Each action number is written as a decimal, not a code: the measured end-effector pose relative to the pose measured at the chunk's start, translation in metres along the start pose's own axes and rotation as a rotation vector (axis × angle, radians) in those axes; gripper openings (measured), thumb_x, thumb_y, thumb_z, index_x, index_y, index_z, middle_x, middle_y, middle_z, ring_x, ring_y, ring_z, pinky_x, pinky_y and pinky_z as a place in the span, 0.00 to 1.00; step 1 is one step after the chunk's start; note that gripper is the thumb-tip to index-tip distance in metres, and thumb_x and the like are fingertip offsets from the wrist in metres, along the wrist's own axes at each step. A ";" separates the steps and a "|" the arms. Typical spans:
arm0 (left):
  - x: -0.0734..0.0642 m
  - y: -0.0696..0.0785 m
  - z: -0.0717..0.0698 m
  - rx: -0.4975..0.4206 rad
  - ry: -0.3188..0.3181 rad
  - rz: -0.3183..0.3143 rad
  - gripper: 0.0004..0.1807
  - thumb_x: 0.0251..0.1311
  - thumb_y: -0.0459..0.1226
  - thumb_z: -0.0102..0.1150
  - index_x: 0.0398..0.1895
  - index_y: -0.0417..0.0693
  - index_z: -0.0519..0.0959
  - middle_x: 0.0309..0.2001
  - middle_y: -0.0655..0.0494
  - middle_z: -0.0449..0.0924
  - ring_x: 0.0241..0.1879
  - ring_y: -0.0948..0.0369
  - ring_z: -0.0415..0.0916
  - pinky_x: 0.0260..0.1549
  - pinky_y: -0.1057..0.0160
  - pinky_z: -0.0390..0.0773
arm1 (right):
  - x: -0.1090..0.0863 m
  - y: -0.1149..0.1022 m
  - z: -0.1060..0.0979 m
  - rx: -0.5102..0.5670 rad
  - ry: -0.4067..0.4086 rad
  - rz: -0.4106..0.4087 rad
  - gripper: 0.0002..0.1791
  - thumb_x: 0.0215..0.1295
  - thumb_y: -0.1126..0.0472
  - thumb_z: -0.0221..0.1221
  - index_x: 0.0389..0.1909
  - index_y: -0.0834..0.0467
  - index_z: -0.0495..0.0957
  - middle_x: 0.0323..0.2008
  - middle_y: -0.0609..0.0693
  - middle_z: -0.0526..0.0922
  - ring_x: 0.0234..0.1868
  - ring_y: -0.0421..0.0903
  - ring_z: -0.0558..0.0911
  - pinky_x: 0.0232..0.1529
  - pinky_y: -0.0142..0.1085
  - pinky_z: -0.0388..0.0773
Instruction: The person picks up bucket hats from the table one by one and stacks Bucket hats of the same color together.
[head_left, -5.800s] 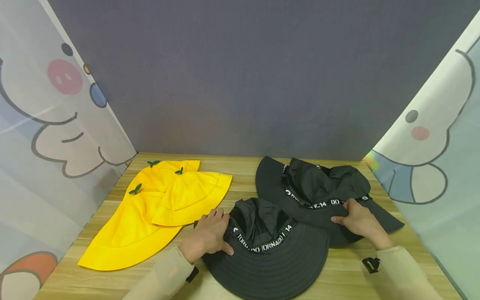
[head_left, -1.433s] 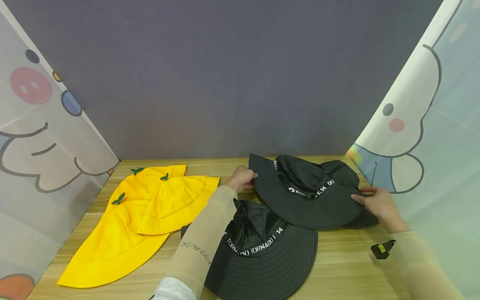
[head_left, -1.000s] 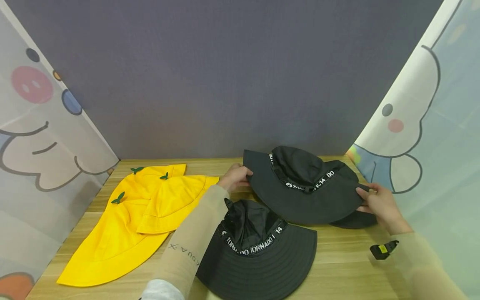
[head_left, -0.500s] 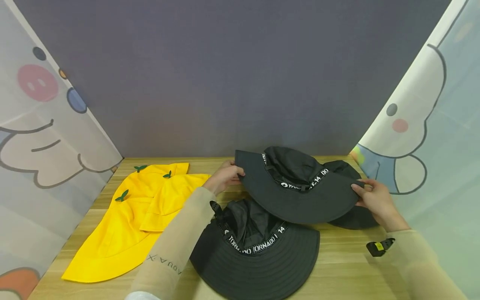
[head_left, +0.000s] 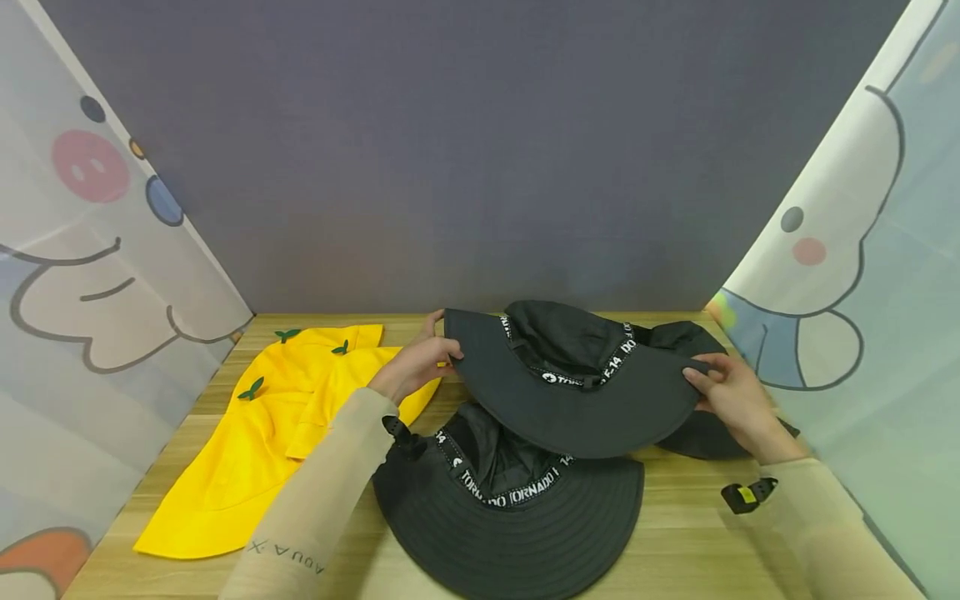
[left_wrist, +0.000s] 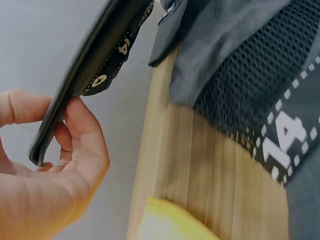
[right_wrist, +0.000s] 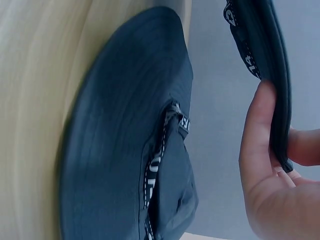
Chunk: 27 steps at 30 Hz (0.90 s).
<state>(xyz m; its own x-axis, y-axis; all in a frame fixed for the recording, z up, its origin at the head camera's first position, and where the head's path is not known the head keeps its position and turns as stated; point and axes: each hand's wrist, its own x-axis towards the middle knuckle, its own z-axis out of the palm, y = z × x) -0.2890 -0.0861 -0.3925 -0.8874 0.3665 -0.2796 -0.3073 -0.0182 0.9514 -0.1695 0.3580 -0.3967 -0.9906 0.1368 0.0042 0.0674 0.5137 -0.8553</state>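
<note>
A black bucket hat (head_left: 570, 408) is held above the table, its brim stretched between both hands. My left hand (head_left: 420, 360) pinches the brim's left end; in the left wrist view thumb and fingers lie on opposite faces of the brim (left_wrist: 70, 75). At the other end, my right hand (head_left: 738, 404) grips the brim (right_wrist: 277, 75) the same way. Below and in front lies a second black hat (head_left: 517, 542) with a white-lettered band. A third black hat (head_left: 705, 437) rests behind the right hand, partly covered by the held one.
Several yellow hats (head_left: 225, 467) with green sprouts overlap at the left, partly behind the left sleeve. A grey wall panel (head_left: 480, 167) stands along the back edge of the wooden table (head_left: 690, 542). Cartoon-printed sheets (head_left: 825, 333) flank both sides.
My left hand has left the front black hat and taken the brim of the upper black hat. Both hands have raised that hat and shifted it left, uncovering more of the third hat.
</note>
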 end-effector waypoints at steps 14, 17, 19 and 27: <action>-0.010 -0.005 -0.021 0.050 0.153 0.090 0.25 0.71 0.38 0.59 0.64 0.46 0.61 0.53 0.45 0.72 0.44 0.52 0.76 0.47 0.56 0.79 | 0.000 -0.007 0.011 0.021 -0.025 -0.027 0.24 0.80 0.59 0.52 0.65 0.73 0.64 0.33 0.56 0.73 0.33 0.39 0.82 0.35 0.37 0.84; -0.016 -0.004 -0.027 0.079 0.145 0.084 0.20 0.70 0.38 0.59 0.57 0.45 0.62 0.49 0.47 0.71 0.41 0.53 0.74 0.45 0.56 0.79 | -0.001 -0.008 0.012 0.037 -0.046 -0.025 0.25 0.80 0.59 0.52 0.66 0.73 0.63 0.34 0.55 0.75 0.33 0.40 0.83 0.35 0.38 0.84; -0.020 -0.004 -0.033 0.104 0.131 0.073 0.18 0.69 0.37 0.60 0.52 0.45 0.61 0.47 0.47 0.70 0.41 0.53 0.73 0.45 0.56 0.78 | -0.001 -0.008 0.013 0.051 -0.071 -0.025 0.25 0.80 0.59 0.52 0.67 0.73 0.63 0.34 0.55 0.78 0.34 0.40 0.83 0.35 0.38 0.84; -0.038 -0.003 -0.057 0.226 0.060 0.024 0.20 0.70 0.37 0.57 0.57 0.41 0.60 0.50 0.43 0.67 0.45 0.50 0.72 0.48 0.55 0.77 | -0.002 -0.014 0.019 0.053 -0.154 -0.018 0.27 0.79 0.60 0.53 0.68 0.73 0.62 0.39 0.54 0.82 0.35 0.40 0.84 0.36 0.38 0.84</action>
<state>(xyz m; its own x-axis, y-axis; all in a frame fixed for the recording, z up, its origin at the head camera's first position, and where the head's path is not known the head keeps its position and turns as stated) -0.2738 -0.1526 -0.3920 -0.9147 0.3120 -0.2570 -0.2067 0.1853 0.9607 -0.1710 0.3346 -0.3942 -0.9984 -0.0056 -0.0567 0.0475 0.4692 -0.8818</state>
